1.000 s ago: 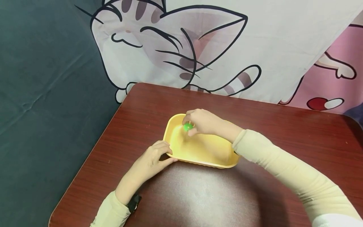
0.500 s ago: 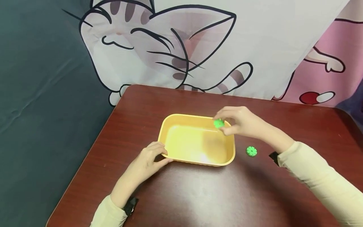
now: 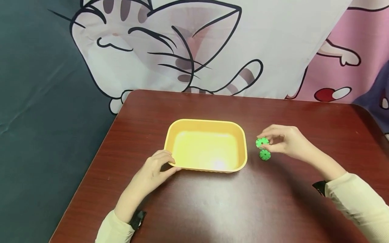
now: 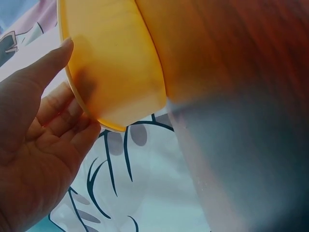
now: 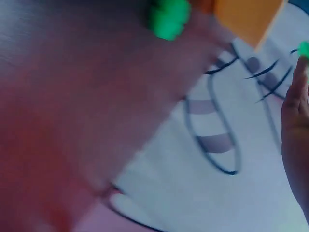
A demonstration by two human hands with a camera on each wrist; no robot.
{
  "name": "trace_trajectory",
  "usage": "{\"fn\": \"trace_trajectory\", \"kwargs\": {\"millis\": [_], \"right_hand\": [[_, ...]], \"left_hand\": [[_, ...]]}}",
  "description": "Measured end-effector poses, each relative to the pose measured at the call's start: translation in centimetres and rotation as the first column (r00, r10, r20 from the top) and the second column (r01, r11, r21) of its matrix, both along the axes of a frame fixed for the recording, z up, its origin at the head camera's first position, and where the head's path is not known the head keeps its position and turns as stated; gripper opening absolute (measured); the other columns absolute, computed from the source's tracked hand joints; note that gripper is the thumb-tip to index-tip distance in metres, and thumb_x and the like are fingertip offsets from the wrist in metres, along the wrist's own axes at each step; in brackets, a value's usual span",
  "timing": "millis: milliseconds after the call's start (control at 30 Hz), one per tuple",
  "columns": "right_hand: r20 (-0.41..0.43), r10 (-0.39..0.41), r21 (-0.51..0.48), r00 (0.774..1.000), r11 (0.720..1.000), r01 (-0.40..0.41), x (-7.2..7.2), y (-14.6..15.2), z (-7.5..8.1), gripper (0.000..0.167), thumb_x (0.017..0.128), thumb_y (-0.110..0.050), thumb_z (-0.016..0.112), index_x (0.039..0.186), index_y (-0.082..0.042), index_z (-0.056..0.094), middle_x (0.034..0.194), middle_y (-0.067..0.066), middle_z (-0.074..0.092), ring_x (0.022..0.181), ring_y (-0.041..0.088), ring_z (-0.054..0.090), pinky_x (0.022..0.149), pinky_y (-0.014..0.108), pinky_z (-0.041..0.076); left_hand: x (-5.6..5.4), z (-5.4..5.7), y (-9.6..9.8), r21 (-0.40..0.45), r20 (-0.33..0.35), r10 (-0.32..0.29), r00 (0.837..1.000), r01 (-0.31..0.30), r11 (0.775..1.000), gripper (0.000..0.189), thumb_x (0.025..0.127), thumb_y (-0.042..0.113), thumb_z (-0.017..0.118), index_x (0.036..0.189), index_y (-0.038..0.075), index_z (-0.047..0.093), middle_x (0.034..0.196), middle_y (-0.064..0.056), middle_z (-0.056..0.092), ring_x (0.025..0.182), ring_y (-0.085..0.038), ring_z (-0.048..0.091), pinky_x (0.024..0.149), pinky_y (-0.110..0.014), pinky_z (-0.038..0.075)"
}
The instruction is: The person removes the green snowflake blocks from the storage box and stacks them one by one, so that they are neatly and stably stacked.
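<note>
A yellow plastic tray [image 3: 206, 145] with a raised rim lies on the table, its inside bare. My left hand [image 3: 155, 168] grips its near left corner, fingers over the rim and thumb along the outer front side; the left wrist view shows the thumb and fingers at the tray wall [image 4: 116, 58]. Right of the tray, my right hand [image 3: 287, 140] pinches a green notched disc [image 3: 260, 142] between thumb and fingers. A second green notched disc [image 3: 265, 155] rests on the table just below it. In the right wrist view that lying disc [image 5: 169, 18] is blurred.
The dark red wooden table [image 3: 212, 209] has its far edge against a white cloth [image 3: 273, 40] with a cartoon cat. A dark green cloth [image 3: 36, 135] hangs beyond the left edge. A pink printed cloth [image 3: 328, 74] is at the back right.
My right hand has lifted a green disc out of the tray and carried it right, beside the disc on the table. The left hand keeps its grip on the tray corner.
</note>
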State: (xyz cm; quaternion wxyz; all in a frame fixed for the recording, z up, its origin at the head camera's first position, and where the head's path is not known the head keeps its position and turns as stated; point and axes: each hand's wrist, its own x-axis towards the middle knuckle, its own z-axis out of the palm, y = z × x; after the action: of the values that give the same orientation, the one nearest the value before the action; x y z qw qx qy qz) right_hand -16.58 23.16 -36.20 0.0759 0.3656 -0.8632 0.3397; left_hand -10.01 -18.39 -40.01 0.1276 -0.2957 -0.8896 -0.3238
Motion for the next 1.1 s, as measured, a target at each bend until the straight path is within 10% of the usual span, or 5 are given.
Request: {"fn": "trace_trajectory", "kwargs": {"millis": [200, 567, 1100], "right_hand": [[0.330, -0.137, -0.025, 0.934, 0.988, 0.154, 1.3, 3.0, -2.4, 0.031, 0.072, -0.006, 0.079, 0.102, -0.008, 0.071, 0.094, -0.002, 0.067, 0.070, 0.006, 0.063, 0.060, 0.017, 0.051], [0.439, -0.178, 0.004, 0.881, 0.981, 0.196, 1.6, 4.6, -4.8, 0.037, 0.076, -0.011, 0.077, 0.110, -0.004, 0.067, 0.096, 0.001, 0.067, 0.076, 0.004, 0.067, 0.062, 0.016, 0.052], [0.141, -0.250, 0.056, 0.958, 0.968, 0.245, 1.6, 3.7, -6.7, 0.034, 0.065, -0.011, 0.085, 0.096, -0.009, 0.072, 0.081, -0.006, 0.062, 0.065, -0.001, 0.056, 0.056, 0.011, 0.044]], "left_hand": [[0.0, -0.1, 0.0, 0.003, 0.001, -0.003, 1.000, 0.003, 1.000, 0.019, 0.071, 0.016, 0.081, 0.078, 0.009, 0.066, 0.083, 0.003, 0.063, 0.091, -0.013, 0.057, 0.079, -0.028, 0.050], [-0.3, -0.3, -0.1, 0.009, 0.000, -0.008, 1.000, 0.008, 1.000, 0.018, 0.071, 0.016, 0.081, 0.079, 0.011, 0.066, 0.083, 0.004, 0.062, 0.090, -0.012, 0.056, 0.080, -0.020, 0.047], [-0.6, -0.4, -0.1, 0.017, 0.005, -0.014, 1.000, 0.014, 1.000, 0.020, 0.069, 0.013, 0.082, 0.079, 0.010, 0.066, 0.082, 0.004, 0.062, 0.090, -0.013, 0.056, 0.083, -0.016, 0.044]]}}
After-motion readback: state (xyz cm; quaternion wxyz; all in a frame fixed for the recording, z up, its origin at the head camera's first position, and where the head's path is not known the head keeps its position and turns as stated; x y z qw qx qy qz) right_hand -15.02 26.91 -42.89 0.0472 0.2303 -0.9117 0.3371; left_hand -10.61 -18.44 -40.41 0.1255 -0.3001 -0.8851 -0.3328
